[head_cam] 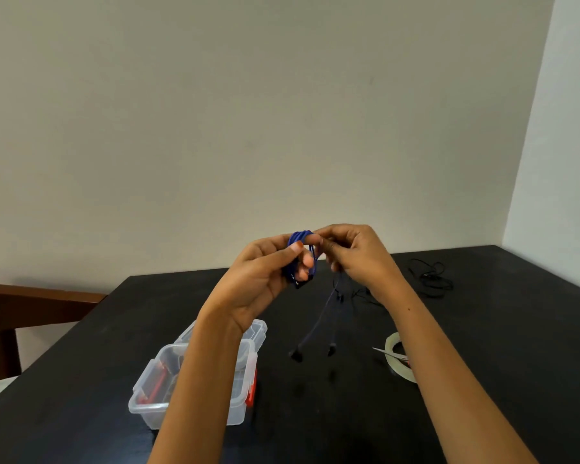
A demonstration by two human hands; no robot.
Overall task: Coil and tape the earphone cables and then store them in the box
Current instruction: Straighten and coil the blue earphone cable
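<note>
Two-hand grip (262, 276), one blue cable (300, 244)

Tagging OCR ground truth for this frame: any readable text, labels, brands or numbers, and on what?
None readable.
Clear plastic box: no label or print visible.
Tape roll: no print visible.
Blue earphone cable, held between left hand and right hand: no marking legible.
Black earphone cable on the table: too small to tell.
</note>
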